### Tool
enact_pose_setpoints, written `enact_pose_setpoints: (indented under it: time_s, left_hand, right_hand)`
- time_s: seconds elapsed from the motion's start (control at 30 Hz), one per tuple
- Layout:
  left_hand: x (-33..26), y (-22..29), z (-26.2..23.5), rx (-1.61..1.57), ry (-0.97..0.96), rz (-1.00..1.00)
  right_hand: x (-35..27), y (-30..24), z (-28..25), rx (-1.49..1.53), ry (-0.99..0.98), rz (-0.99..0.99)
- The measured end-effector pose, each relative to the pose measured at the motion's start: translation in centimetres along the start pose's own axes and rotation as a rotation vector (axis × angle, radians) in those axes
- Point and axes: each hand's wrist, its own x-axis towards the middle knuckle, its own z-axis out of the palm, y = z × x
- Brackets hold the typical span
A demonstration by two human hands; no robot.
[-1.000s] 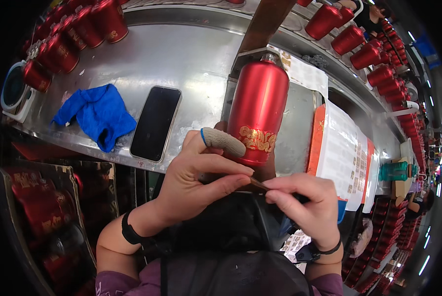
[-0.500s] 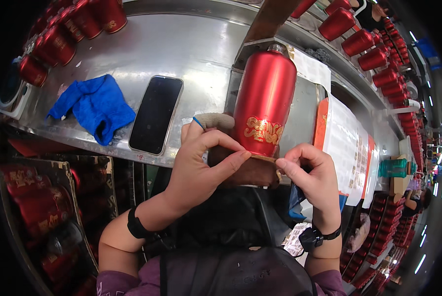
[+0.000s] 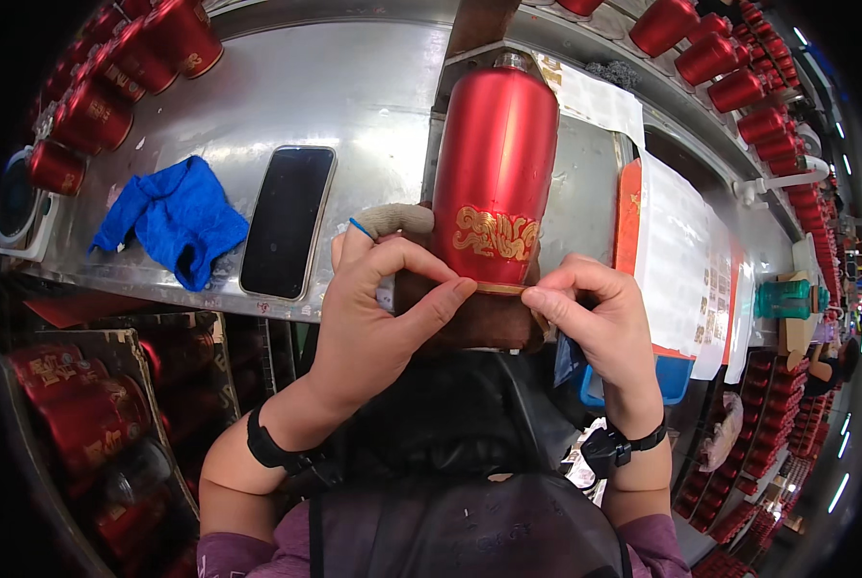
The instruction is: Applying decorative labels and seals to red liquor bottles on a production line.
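Observation:
A tall red bottle (image 3: 496,164) with a gold emblem lies on a brown holder (image 3: 470,318) at the metal bench (image 3: 354,96). My left hand (image 3: 378,308) grips the holder's side, its thumb pressing the gold band at the bottle's base. A grey finger cot with a blue ring covers one fingertip. My right hand (image 3: 595,323) pinches the same gold band from the right. Both wrists wear black straps.
A black phone (image 3: 287,220) and a blue cloth (image 3: 176,217) lie left of the bottle. Rows of red bottles (image 3: 132,67) line the bench's far edge and top right (image 3: 730,67). More red bottles fill a crate (image 3: 84,424) at lower left. White sheets (image 3: 681,250) lie at right.
The bottle has come closer and larger in view. Both hands have moved up to its base, thumbs and fingers now pinching the gold band on either side.

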Motion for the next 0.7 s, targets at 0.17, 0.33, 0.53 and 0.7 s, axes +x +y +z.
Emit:
enact_pose_setpoints:
  time_s: [0.17, 0.33, 0.53, 0.7]
  left_hand:
    - [0.1, -0.2, 0.4, -0.025, 0.081, 0.019]
    - [0.2, -0.3, 0.6, -0.022, 0.093, 0.018]
    - [0.2, -0.2, 0.6, -0.008, 0.086, 0.005]
    - [0.1, -0.2, 0.6, -0.007, 0.09, -0.005]
  right_hand:
    - [-0.1, 0.8, -0.1, 0.064, -0.001, 0.063]
    - [0.0, 1.1, -0.1, 0.097, 0.003, 0.051]
    - [0.0, 1.4, -0.1, 0.103, -0.001, 0.034]
    - [0.0, 1.5, -0.1, 0.11, -0.007, 0.043]
